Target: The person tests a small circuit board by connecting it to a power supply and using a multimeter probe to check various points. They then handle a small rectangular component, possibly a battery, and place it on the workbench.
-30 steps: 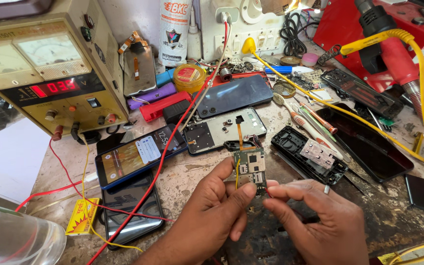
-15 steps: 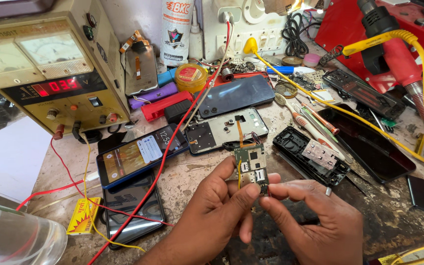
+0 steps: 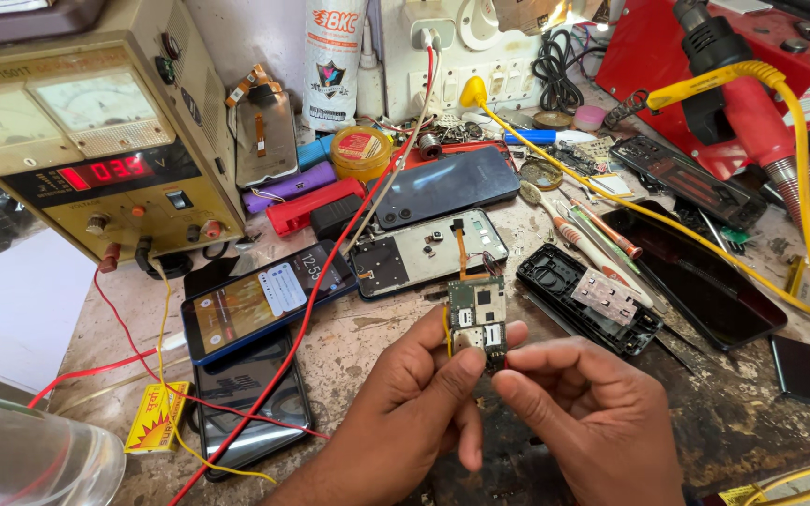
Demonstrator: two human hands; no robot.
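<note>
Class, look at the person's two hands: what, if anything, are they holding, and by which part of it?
A small green circuit board, pinched at its lower end between the left hand and the right hand; the fingers grip its bottom edges, while its upper part stands free.

Stained workbench point(image 3: 396, 328), white wall point(image 3: 264, 37)

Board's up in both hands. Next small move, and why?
Probably tilt the small green circuit board toward the camera to inspect it: left hand and right hand both pinch its lower edge, clear of the bench, with no tool in either hand.
</note>
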